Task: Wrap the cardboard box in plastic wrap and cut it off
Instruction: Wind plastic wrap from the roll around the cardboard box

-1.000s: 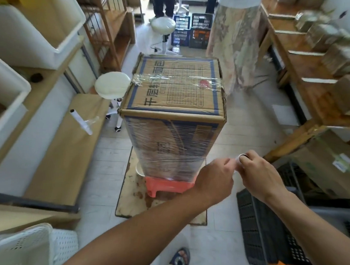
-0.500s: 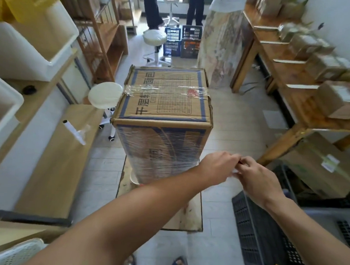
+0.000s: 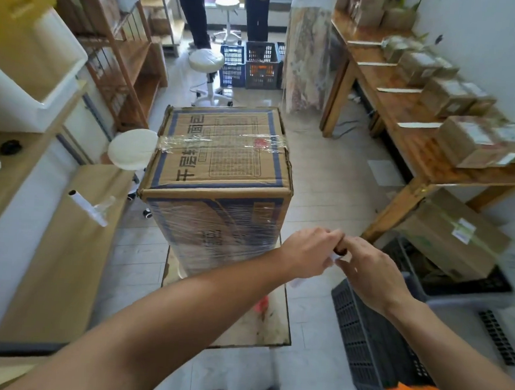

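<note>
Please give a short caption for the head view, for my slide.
Left hand and right hand hold the plastic wrap roll beside the wrapped cardboard box.

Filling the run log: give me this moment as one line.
cardboard box: sides film-wrapped | left hand: grips wrap roll | right hand: pinches roll end | cut: cannot tell

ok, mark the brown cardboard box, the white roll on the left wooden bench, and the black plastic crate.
brown cardboard box [image 3: 222, 162]: head view, printed top face.
white roll [image 3: 87, 208]: head view, middle of the tube.
black plastic crate [image 3: 362, 337]: head view, slotted side wall.
</note>
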{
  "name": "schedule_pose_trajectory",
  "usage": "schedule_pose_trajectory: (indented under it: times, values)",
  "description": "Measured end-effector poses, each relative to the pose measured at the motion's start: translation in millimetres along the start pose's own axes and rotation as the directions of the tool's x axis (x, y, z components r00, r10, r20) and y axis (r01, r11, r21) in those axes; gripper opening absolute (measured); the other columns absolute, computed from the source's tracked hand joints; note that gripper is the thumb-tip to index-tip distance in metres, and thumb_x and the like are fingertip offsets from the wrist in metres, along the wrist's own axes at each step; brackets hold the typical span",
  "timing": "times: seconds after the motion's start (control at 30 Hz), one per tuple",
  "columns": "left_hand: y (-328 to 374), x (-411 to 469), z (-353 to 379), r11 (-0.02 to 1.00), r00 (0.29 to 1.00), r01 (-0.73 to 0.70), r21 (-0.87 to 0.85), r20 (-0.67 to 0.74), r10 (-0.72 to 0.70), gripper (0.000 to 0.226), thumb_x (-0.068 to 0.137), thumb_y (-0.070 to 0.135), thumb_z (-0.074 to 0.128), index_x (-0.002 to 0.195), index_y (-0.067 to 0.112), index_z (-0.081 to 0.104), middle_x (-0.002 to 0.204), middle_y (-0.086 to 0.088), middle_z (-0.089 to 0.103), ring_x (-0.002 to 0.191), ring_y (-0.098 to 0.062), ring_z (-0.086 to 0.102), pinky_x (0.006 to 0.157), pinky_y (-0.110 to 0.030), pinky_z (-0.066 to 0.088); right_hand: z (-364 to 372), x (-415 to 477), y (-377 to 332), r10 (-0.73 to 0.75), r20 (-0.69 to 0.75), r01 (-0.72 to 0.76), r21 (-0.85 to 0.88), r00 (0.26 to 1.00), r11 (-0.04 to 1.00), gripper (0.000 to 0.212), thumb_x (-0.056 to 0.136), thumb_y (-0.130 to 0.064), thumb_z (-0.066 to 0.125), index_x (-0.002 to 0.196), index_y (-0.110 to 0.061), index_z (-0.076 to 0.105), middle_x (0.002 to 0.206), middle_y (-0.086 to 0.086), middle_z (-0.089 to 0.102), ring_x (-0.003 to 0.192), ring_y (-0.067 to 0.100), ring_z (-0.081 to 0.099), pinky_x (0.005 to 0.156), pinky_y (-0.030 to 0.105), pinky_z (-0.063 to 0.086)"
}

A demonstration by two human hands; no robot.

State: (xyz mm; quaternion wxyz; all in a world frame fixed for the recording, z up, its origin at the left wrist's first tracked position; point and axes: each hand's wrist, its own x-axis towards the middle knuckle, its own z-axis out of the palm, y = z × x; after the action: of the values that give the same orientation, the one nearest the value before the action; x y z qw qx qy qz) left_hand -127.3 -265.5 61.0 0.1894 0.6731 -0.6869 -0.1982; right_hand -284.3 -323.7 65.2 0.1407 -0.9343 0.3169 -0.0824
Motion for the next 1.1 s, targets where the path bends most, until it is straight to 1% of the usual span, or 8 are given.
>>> schedule_pose_trajectory:
  times: [0.1, 0.2, 0.33, 0.5, 0.73, 0.87, 0.97, 1.1]
  values:
    - [0, 0, -1, 0.999, 0.999, 0.035, -0.008, -0.033, -0.035, 0.028, 0.091, 0.021, 0.066, 0.117, 0.019, 0.054, 0.109, -0.005, 0.064, 0.095, -0.023, 0.061, 0.074, -0.035, 0.051, 1, 2, 6, -0.016, -0.005, 0.016, 0.171, 1.000, 0.985, 0.037, 0.085, -0.015, 0.076, 0.112, -0.022, 0.050, 0.103, -0.007, 0.067, 0.061, 0.001, 0.059, 0.060, 0.009, 0.039]
    - [1, 4, 0, 0.997, 0.992, 0.082, 0.004, -0.097, -0.082, 0.029, 0.092, 0.027, 0.066, 0.118, 0.021, 0.055, 0.112, -0.001, 0.065, 0.101, -0.020, 0.060, 0.075, -0.030, 0.047, 0, 12, 18, -0.059, 0.006, 0.056, 0.247, 0.998, 0.967, 0.047, 0.084, -0.016, 0.077, 0.110, -0.029, 0.040, 0.102, -0.012, 0.062, 0.057, 0.004, 0.063, 0.056, 0.013, 0.048]
    - [3, 18, 5, 0.983, 0.964, 0.184, 0.001, -0.197, -0.180, 0.027, 0.092, 0.028, 0.067, 0.117, 0.023, 0.057, 0.110, 0.002, 0.067, 0.101, -0.016, 0.062, 0.080, -0.029, 0.050, 4, 37, 42, -0.156, 0.029, 0.141, 0.287, 0.987, 0.948, 0.051, 0.082, -0.014, 0.077, 0.117, -0.022, 0.041, 0.107, -0.014, 0.057, 0.058, 0.004, 0.063, 0.055, 0.013, 0.047]
    - [0, 42, 7, 0.916, 0.897, 0.399, 0.043, -0.226, -0.381, 0.028, 0.086, 0.030, 0.072, 0.107, 0.028, 0.053, 0.103, 0.004, 0.069, 0.096, -0.020, 0.066, 0.080, -0.043, 0.056, 12, 72, 69, -0.265, 0.068, 0.222, 0.374, 0.962, 0.900, 0.050, 0.083, -0.015, 0.072, 0.121, -0.024, 0.040, 0.120, -0.003, 0.064, 0.063, 0.010, 0.065, 0.064, 0.039, 0.056]
    - [-6, 59, 5, 0.838, 0.798, 0.545, -0.005, -0.304, -0.521, 0.030, 0.087, 0.025, 0.073, 0.108, 0.023, 0.052, 0.102, 0.002, 0.066, 0.093, -0.020, 0.066, 0.080, -0.042, 0.056, 20, 109, 76, -0.343, 0.073, 0.259, 0.514, 0.936, 0.817, 0.054, 0.081, -0.009, 0.071, 0.118, -0.028, 0.036, 0.108, -0.001, 0.068, 0.059, 0.011, 0.064, 0.062, 0.037, 0.054]
    - [-19, 66, 1, 0.790, 0.710, 0.610, -0.066, -0.396, -0.582, 0.026, 0.085, 0.025, 0.074, 0.100, 0.018, 0.054, 0.094, 0.001, 0.065, 0.085, -0.020, 0.065, 0.073, -0.035, 0.053, 34, 138, 76, -0.382, 0.141, 0.264, 0.507, 0.913, 0.820, 0.059, 0.079, -0.016, 0.075, 0.123, -0.026, 0.036, 0.114, -0.008, 0.065, 0.059, 0.007, 0.063, 0.065, 0.033, 0.052]
    - [-28, 71, 2, 0.746, 0.628, 0.653, -0.132, -0.457, -0.631, 0.028, 0.083, 0.028, 0.075, 0.093, 0.016, 0.052, 0.085, 0.001, 0.063, 0.076, -0.021, 0.063, 0.066, -0.037, 0.050, 45, 163, 74, -0.400, 0.251, 0.237, 0.498, 0.881, 0.834, 0.058, 0.077, -0.023, 0.076, 0.121, -0.033, 0.038, 0.100, -0.017, 0.060, 0.062, 0.002, 0.059, 0.065, 0.029, 0.047]
    - [-26, 76, 9, 0.691, 0.504, 0.685, -0.228, -0.537, -0.677, 0.033, 0.081, 0.024, 0.079, 0.092, 0.019, 0.048, 0.082, 0.001, 0.057, 0.070, -0.024, 0.061, 0.058, -0.029, 0.041, 60, 193, 67, -0.525, 0.305, 0.357, 0.466, 0.794, 0.810, 0.041, 0.075, -0.043, 0.055, 0.113, -0.032, 0.049, 0.094, -0.011, 0.061, 0.067, 0.013, 0.058, 0.064, 0.035, 0.049]
